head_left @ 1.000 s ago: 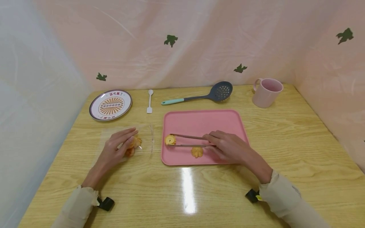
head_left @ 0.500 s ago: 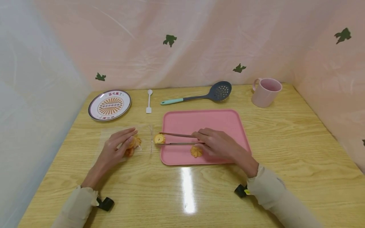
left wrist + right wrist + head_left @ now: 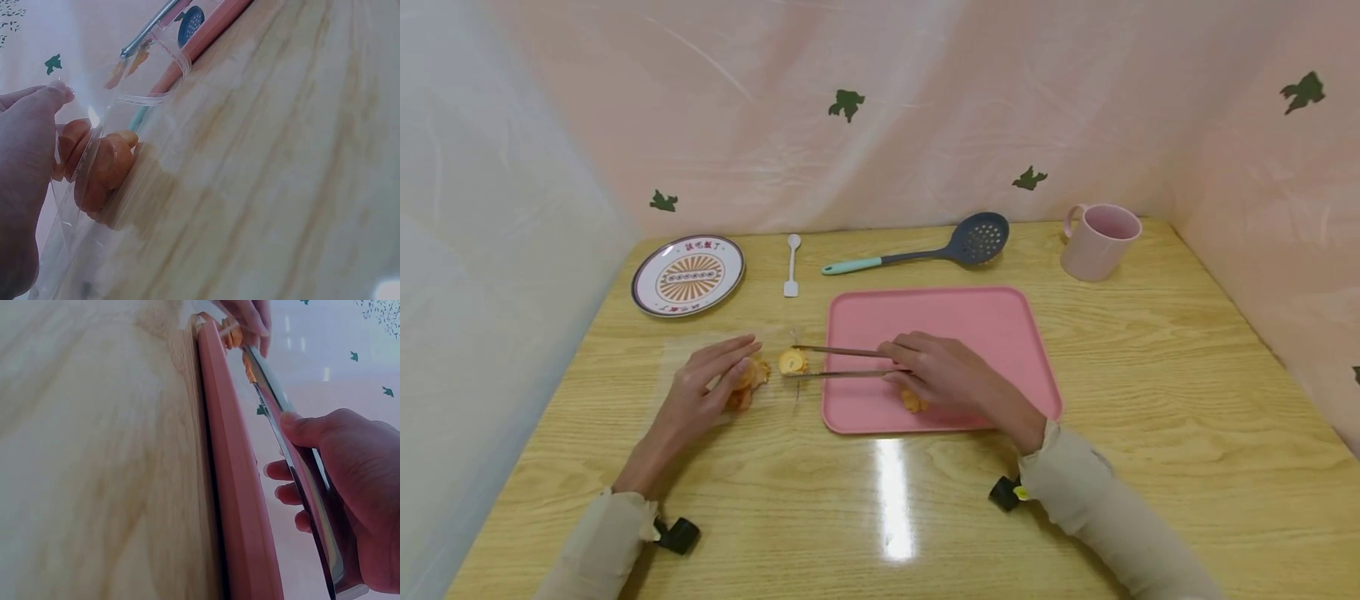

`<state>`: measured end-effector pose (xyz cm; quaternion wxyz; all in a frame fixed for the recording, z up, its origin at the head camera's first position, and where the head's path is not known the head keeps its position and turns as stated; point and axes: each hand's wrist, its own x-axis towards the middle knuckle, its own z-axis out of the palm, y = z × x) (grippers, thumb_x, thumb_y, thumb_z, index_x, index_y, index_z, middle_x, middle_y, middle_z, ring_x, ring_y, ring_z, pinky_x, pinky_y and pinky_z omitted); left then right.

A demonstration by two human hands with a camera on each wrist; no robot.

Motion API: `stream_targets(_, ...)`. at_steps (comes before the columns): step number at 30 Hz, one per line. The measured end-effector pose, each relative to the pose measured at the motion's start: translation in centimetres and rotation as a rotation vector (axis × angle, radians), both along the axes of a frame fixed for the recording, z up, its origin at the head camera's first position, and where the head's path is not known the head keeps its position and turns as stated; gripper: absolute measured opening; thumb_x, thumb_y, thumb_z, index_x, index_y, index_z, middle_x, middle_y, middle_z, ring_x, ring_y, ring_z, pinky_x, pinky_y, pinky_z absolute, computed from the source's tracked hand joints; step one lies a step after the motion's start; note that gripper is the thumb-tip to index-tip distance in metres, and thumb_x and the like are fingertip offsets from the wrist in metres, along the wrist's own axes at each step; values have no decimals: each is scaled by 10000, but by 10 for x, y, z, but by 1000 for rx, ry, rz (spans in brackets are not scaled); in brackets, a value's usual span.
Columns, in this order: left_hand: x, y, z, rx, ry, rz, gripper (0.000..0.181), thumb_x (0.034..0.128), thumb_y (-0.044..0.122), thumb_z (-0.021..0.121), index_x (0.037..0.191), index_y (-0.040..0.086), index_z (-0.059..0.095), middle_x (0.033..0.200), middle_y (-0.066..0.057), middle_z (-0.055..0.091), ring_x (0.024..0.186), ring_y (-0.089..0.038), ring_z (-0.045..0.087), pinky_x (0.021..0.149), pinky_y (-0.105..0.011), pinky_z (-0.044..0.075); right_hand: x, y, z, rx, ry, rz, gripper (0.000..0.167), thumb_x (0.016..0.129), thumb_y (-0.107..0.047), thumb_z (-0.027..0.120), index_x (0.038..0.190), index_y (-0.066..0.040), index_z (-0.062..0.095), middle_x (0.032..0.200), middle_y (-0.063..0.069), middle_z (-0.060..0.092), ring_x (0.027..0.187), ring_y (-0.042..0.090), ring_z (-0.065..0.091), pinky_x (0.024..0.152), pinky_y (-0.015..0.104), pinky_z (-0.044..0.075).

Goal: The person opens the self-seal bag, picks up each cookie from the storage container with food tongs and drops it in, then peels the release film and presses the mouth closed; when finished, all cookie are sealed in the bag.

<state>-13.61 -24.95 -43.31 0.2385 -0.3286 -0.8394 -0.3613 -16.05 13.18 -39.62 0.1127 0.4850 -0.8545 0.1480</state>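
My left hand (image 3: 703, 383) pinches the upper film of a clear plastic bag (image 3: 140, 99) lying on the table. Several golden, flower-shaped cookies (image 3: 103, 169) are inside it, partly covered by the hand in the head view. My right hand (image 3: 940, 371) grips metal tongs (image 3: 842, 350), thumb on one arm and fingers around the other. Between the tongs' tips is a round yellow cookie (image 3: 792, 362), at the bag's mouth and left of the pink tray (image 3: 940, 317). Another cookie (image 3: 913, 402) lies on the tray, partly hidden under the right hand.
Along the back of the wooden table (image 3: 820, 517) are a patterned plate (image 3: 691, 277), a small white spoon (image 3: 792, 267), a slotted skimmer (image 3: 979, 239) with a mint handle, and a pink mug (image 3: 1097, 243). A pink curtain (image 3: 925, 125) hangs behind them.
My right hand has moved left with the tongs, carrying the cookie from above the tray's left edge to the bag's mouth. The left hand has stayed in place on the bag.
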Motion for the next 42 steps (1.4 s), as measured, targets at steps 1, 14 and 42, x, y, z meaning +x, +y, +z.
stream_targets(1, 0, 0, 0, 2, 2, -2, 284, 1022, 6, 625, 1293, -17, 703, 1320, -224, 666, 1243, -353, 610, 1126, -240, 343, -1, -2, 0, -1, -6, 1, 350, 1004, -187, 712, 1316, -38, 665, 1122, 72, 698, 1039, 231, 662, 848, 382, 577)
stream_targets(14, 0, -1, 1, -1, -10, 13, 277, 1032, 39, 626, 1292, -6, 710, 1325, -208, 669, 1254, -328, 607, 1123, -232, 342, -3, -28, 0, 23, -57, -21, 330, 1049, -209, 644, 1339, -52, 659, 1143, 70, 692, 1040, 216, 658, 855, 375, 574)
stream_targets(42, 0, -1, 1, 9, 6, 8, 280, 1019, 47, 650, 1287, 4, 718, 1325, -203, 670, 1247, -319, 612, 1123, -232, 343, -3, -69, 0, 17, -254, -69, 317, 1087, -249, 577, 1330, -74, 681, 1110, 37, 688, 983, 157, 641, 862, 349, 550)
